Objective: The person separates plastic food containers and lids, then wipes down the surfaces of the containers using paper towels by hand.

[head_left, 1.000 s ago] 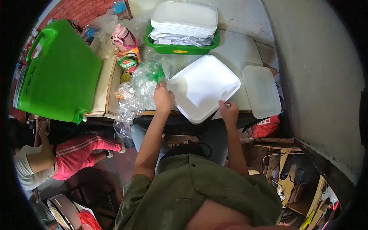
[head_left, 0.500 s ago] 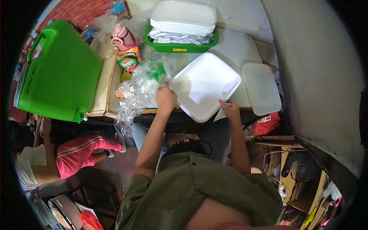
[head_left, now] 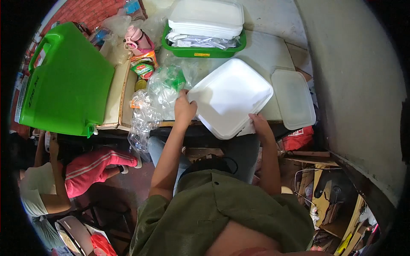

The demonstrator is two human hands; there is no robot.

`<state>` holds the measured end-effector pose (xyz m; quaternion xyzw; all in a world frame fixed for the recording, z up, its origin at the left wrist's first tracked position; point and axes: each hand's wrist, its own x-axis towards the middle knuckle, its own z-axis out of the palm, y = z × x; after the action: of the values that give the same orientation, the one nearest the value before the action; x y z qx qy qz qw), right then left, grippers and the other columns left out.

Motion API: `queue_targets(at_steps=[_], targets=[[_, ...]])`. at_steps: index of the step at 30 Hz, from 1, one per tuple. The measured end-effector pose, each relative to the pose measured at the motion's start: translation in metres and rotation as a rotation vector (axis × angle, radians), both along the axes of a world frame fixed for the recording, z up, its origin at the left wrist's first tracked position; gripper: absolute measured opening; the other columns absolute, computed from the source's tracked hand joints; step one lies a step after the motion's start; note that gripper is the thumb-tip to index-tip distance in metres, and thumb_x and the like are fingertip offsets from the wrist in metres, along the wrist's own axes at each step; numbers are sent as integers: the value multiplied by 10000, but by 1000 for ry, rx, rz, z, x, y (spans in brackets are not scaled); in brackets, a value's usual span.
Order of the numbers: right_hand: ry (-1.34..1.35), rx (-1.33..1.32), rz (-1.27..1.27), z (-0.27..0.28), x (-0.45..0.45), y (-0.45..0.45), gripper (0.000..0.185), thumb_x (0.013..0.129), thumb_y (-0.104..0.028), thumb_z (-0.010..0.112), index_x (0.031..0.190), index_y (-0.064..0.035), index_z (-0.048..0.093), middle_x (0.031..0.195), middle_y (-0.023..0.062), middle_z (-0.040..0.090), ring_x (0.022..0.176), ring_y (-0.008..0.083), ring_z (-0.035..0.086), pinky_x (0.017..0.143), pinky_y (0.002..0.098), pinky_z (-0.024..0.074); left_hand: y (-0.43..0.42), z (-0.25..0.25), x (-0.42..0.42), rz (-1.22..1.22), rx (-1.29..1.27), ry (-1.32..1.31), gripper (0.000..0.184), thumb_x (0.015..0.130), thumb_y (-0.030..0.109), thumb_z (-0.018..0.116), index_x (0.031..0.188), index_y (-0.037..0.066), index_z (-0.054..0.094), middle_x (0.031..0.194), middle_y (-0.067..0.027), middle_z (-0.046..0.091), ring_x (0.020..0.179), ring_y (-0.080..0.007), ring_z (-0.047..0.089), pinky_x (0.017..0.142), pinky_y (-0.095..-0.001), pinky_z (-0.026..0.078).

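Note:
A white rectangular plastic container (head_left: 232, 91) with rounded corners is tilted at the table's front edge, its hollow side facing me. My left hand (head_left: 185, 110) grips its left corner with closed fingers. At the lower right rim, my right hand (head_left: 262, 128) has its thumb over the edge, the other fingers partly hidden. A white piece of paper or tissue (head_left: 247, 128) shows beside those fingers, under the rim. Crumpled clear plastic bags (head_left: 156, 91) lie just left of my left hand. To the right lies a translucent lid (head_left: 293, 100).
Behind is a green basin (head_left: 200, 52) with wrapped items and stacked white lids (head_left: 206, 19) on top. A large green water container (head_left: 66, 81), a pink bottle (head_left: 136, 40) and food packets (head_left: 143, 68) stand left. Another person (head_left: 45, 185) is at the lower left.
The white container has shifted slightly right and toward me. My right hand has moved a little right along with it, its fingers now closer against the rim.

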<state>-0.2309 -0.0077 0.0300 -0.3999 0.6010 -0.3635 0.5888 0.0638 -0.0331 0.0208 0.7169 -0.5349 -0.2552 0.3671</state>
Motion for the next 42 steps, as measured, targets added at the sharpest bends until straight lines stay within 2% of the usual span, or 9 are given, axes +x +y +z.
queue_targets(at_steps=[5,7,10,14,18,22,28,35,42], targets=[[-222,-67,-83,-8,-4,-1,475,895,-232,548,1292,12,455,1221,105,537,1104,204,494,962,307,358,-1,11,-3,-37,-227,307,630,734,58,633,1296,5,353,1130,-262,565,1059,-327,575,856,-403,480],[-283,-90,-110,11,2,7,472,894,-217,553,1298,8,457,1217,102,538,1097,205,496,968,309,355,13,42,-14,-89,-223,946,620,846,122,628,1360,52,290,1273,-167,477,1154,-259,509,877,-388,470],[-180,-141,-93,51,11,24,454,902,-201,558,1294,9,466,1228,104,533,1115,202,484,991,307,333,40,70,-16,-80,-67,1317,641,921,212,588,1415,74,203,1333,-111,430,1207,-232,450,922,-376,442],[-52,43,248,94,-6,36,353,925,-283,581,1139,-5,548,942,40,599,885,116,540,785,238,421,56,37,3,-31,-158,1354,601,940,274,552,1419,81,245,1331,-110,430,1202,-225,453,1006,-363,371],[380,-396,272,122,-31,24,265,907,-282,618,942,-26,558,773,8,504,754,90,465,717,228,406,86,42,12,88,-213,1356,574,937,259,550,1406,72,278,1308,-112,445,1194,-219,457,994,-362,379],[515,-933,-152,156,9,1,193,870,-73,592,1006,-7,471,959,60,495,832,154,499,800,285,415,109,60,4,118,-242,1354,612,933,229,551,1431,82,226,1342,-111,404,1204,-224,437,992,-372,381],[1004,-1026,83,154,75,-45,244,774,39,539,1003,-1,464,997,173,499,869,373,578,750,414,487,131,61,-5,161,-270,1257,617,932,202,543,1437,71,213,1357,-120,381,1223,-226,404,1026,-365,330],[952,-1011,146,133,89,-75,175,762,1,596,933,-4,557,989,167,543,800,384,577,735,441,485,143,57,-22,133,-317,1223,608,922,120,531,1424,16,204,1359,-128,367,1225,-205,379,1035,-344,299],[1179,-1187,251,125,101,-73,367,802,-162,638,1095,56,600,1079,164,546,1002,342,551,859,414,461,145,58,-31,117,-320,1183,613,887,59,542,1405,4,219,1330,-127,388,1200,-201,396,1027,-328,299]])
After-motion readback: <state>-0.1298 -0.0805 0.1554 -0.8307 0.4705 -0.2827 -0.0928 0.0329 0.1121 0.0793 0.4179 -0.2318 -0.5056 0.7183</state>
